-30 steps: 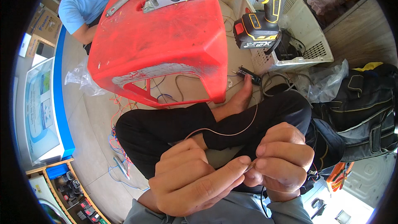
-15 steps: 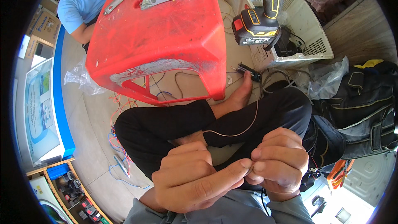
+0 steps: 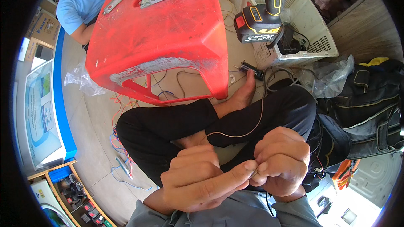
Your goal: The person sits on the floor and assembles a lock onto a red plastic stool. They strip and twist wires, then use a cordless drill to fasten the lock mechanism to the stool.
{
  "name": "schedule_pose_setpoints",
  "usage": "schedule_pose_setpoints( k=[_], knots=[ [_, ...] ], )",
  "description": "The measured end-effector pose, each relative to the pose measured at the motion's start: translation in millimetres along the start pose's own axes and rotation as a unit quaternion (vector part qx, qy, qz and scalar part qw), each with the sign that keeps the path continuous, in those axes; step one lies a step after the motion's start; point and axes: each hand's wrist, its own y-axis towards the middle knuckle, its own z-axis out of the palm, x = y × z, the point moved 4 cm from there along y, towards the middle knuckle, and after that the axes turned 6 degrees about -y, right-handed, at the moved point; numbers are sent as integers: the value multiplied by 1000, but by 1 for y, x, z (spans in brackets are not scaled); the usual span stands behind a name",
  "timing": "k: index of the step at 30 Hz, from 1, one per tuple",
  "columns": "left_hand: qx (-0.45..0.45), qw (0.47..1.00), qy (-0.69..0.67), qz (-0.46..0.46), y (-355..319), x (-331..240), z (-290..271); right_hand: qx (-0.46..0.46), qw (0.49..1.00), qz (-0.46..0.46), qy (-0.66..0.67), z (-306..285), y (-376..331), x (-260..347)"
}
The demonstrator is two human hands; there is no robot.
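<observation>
While left fingers (image 3: 227,181) pinch a thin wire (image 3: 254,172), right fingers (image 3: 281,164) do likewise; both sit closed.

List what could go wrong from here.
The thin strand could slip, since the left hand and right hand have only fingertips on it.
The thin cable looping over the dark trousers might get tugged if a leg shifts.
The bare foot is right by a black device and may knock it.
</observation>
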Motion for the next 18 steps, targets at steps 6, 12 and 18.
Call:
schedule_pose_setpoints(
  k=[6,12,18],
  knots=[
    [1,999,37,8,3,-1,3,-41,998,-43,-25,10,0,-7],
    [11,983,175,60,8,-5,-6,13,991,-99,-86,13,8,-15],
    [34,974,214,68,8,-8,-7,33,989,-109,-97,15,7,-16]
  ],
)
